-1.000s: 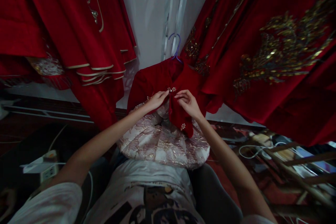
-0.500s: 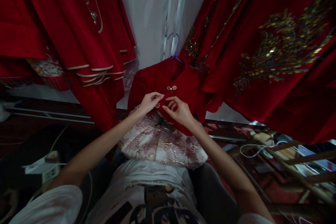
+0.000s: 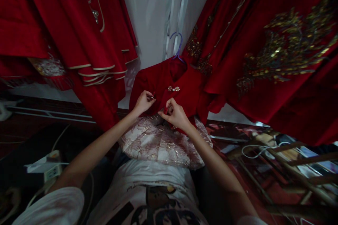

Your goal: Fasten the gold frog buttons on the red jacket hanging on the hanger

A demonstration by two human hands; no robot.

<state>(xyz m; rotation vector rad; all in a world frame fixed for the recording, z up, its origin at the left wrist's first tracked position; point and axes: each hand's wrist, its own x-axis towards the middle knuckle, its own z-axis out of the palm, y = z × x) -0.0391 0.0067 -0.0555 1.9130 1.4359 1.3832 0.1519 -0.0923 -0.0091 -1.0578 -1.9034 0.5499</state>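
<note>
A small red jacket (image 3: 185, 84) hangs on a blue hanger (image 3: 177, 44) straight ahead, over a pale pink brocade skirt (image 3: 161, 144). A pearl clasp (image 3: 173, 88) sits fastened on its front. My left hand (image 3: 144, 101) pinches the jacket's left front edge near a small fastening. My right hand (image 3: 174, 114) is closed on the red fabric just below the clasp, a little right of the left hand. Both hands' fingers are curled into the cloth.
Red robes with cream trim (image 3: 87, 35) hang at the left, and a red gown with gold embroidery (image 3: 280, 52) at the right. A white power strip (image 3: 50, 170) with cables lies low left. Wooden chair rails (image 3: 295, 168) and cords crowd the lower right.
Both hands have dropped from the upper pearl clasp to a lower spot on the jacket front. The flap that hung open at first now lies closed against the jacket.
</note>
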